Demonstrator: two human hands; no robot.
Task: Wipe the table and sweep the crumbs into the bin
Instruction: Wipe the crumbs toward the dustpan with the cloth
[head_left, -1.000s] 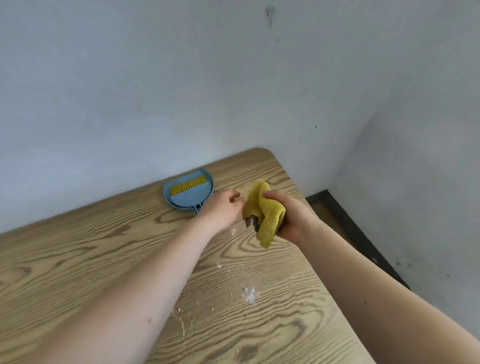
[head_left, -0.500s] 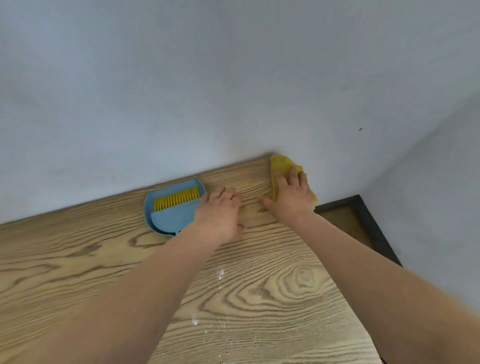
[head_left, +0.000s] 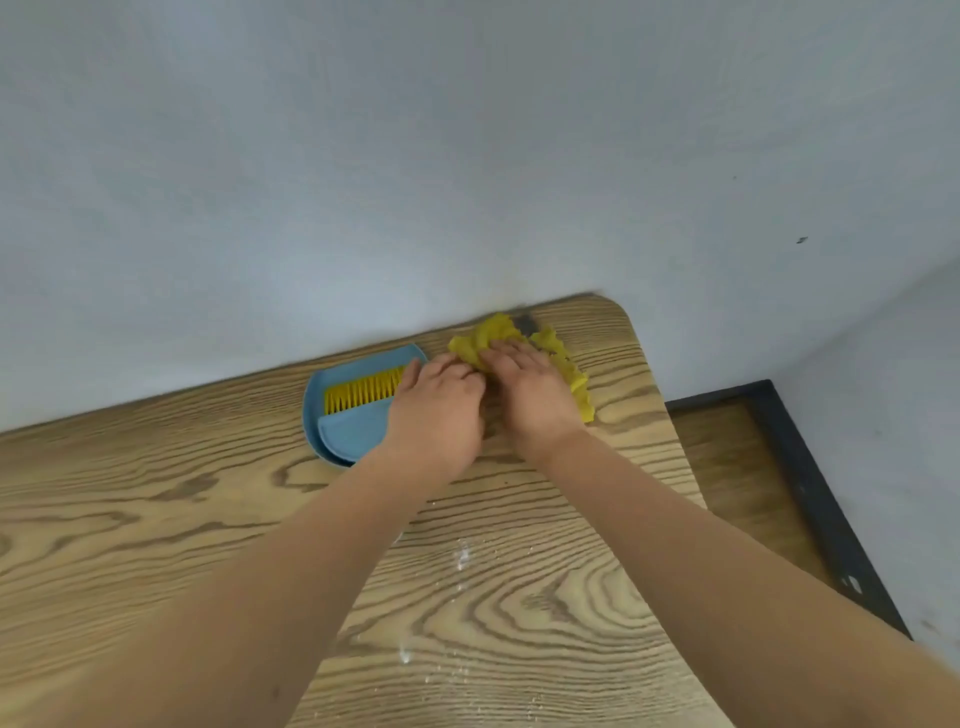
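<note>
Since half a second ago, the yellow cloth has been bunched up and drawn slightly away from the far table corner, now lying just right of frame centre. It is pressed flat under the right hand, fingers spread over it. The left hand is laid beside it, fingertips touching the cloth, partly covering the blue dustpan with its yellow-bristled brush. White crumbs are scattered on the wooden table below centre.

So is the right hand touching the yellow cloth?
Touching. The head view shows the right hand pressed flat on the yellow cloth, whose edges stick out from under its fingers on the table.
</note>
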